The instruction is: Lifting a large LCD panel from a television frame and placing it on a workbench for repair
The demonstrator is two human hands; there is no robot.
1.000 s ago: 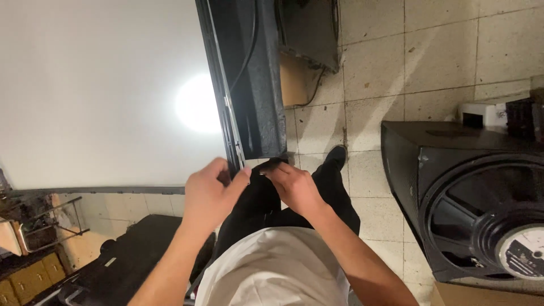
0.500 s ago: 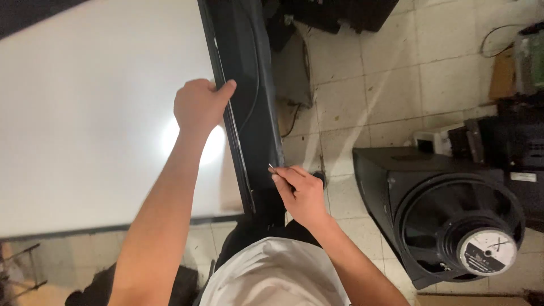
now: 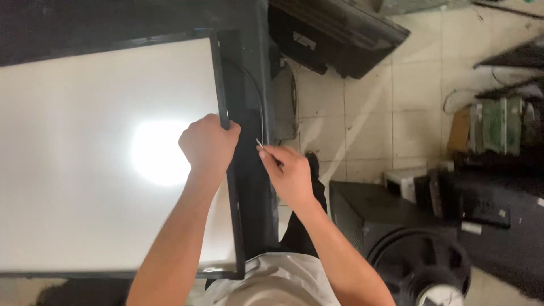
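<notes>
A large flat white panel with a bright light reflection lies in a thin black frame on a dark table. My left hand grips the frame's right edge, fingers curled over it. My right hand pinches a small thin pointed tool, its tip just right of the frame over the dark table strip. A thin black cable curves along that strip.
A black speaker cabinet with a round cone stands on the tiled floor at lower right. Dark equipment lies at the top, and a green circuit part with clutter sits at the far right.
My view has shifted up along the panel, showing its top corner. My left hand stays on the frame's right edge while my right hand has lifted closer to it with the thin tool.
</notes>
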